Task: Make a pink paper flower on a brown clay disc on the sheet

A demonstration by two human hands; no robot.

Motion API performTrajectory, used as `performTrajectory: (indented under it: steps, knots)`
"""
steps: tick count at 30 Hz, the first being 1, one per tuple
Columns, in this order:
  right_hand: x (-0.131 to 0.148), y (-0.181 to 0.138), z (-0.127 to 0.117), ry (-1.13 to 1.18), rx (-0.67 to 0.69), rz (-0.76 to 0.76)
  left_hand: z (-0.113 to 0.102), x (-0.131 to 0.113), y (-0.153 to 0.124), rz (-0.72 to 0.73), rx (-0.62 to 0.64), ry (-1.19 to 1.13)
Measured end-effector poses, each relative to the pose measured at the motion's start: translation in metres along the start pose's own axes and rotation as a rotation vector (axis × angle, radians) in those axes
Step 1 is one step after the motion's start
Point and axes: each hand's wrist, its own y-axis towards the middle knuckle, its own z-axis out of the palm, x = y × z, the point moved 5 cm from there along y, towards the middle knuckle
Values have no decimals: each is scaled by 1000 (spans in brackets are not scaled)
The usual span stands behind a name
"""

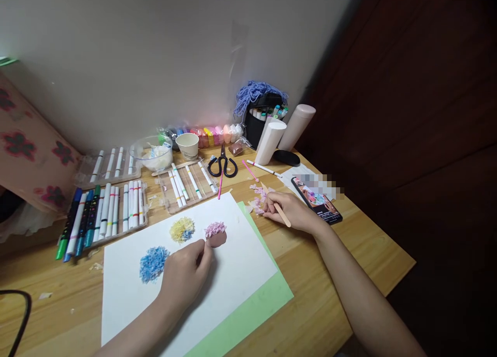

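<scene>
My left hand (186,269) rests on a white sheet of paper (240,274), fingers curled. Its thumb and fingertip meet at the edge of a flat brown clay disc (217,239); anything between them is hidden. Pink petal bits (215,227) cover the disc's upper part. A blue petal cluster (152,264) and a yellow one with some blue (180,228) lie on the same sheet. My right hand (289,212) is closed around a wooden craft stick (282,214). Its fingertips are down among loose pink petals (256,204) beside the paper; whether they pinch one is unclear.
Green paper (248,308) lies under the white sheet. Behind are marker trays (186,186), black scissors (222,165), a paper cup (188,146), a plastic bowl (155,158) and white bottles (269,142). A phone (316,202) lies right of my right hand, near the table edge.
</scene>
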Motion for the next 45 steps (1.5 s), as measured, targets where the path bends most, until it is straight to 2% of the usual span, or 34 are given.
performTrajectory:
  steps: [9,14,17,21,30,35,39,45]
  knots:
    - [4,0,1,9,-37,-30,2,2,-1,16,-27,2]
    - [12,0,1,372,-102,29,1,1,-1,55,-86,12]
    - [24,2,13,593,-109,19,-1,1,-2,88,-135,11]
    - [41,2,36,730,-93,0,-4,-2,-4,141,-174,0]
    - [69,-8,74,568,44,-90,-8,-22,-10,400,-85,-177]
    - [77,-10,84,560,76,-105,-4,-23,-11,463,-103,-97]
    - [78,-10,86,542,60,-110,-2,-22,-11,480,-123,-71]
    - [77,-9,83,539,43,-106,-3,-20,-9,408,-107,-96]
